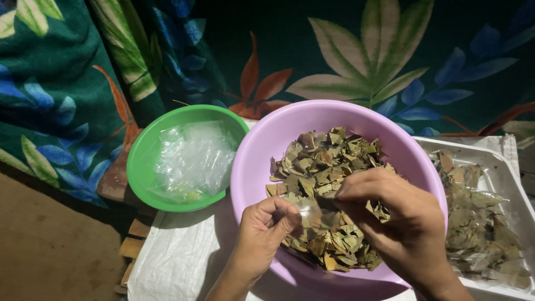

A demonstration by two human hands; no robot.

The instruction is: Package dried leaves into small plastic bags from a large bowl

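Hands (pixel 334 223) pinch clear bag (pixel 310 212) over leaves (pixel 323 161) — bag barely discernible.

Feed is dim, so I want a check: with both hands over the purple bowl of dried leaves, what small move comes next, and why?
Probably slip a pinch of leaves into the small clear bag. The left hand pinches the bag over the purple bowl, the right hand is at its mouth, and filled bags lie in the white tray.

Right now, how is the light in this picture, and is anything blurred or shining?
Head view: one light falls on the middle; purple bowl and both hands are bright, corners go dark; clear bags in the green bowl glare; the small bag between the fingers looks blurred.
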